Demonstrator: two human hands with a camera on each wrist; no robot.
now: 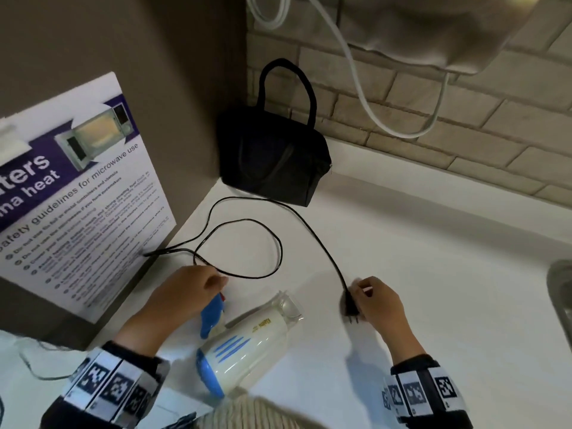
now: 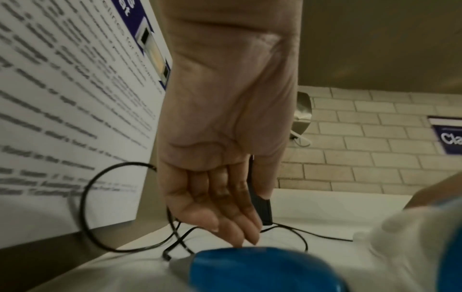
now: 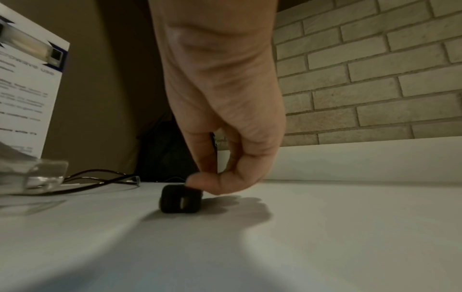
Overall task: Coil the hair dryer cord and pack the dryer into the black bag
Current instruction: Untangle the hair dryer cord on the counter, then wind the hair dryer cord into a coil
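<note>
Dryer point(image 1: 244, 342) lay on desk point(image 1: 418, 274); left hand point(image 1: 182, 292) relaxed above cord point(image 1: 280, 243), right hand point(image 1: 376, 300) pinched plug point(image 1: 351, 306), likely starting coil.

A: Bkgd?
B: White table point(image 1: 433, 274) in a corner; pale brick wall point(image 1: 402, 97) behind, brown panel point(image 1: 185, 57) on left w/ microwave safety poster point(image 1: 77, 196).
A: Else?
B: White cable point(image 1: 356, 72) looping down the brick; metal sink edge point(image 1: 560, 292) at right.
</note>
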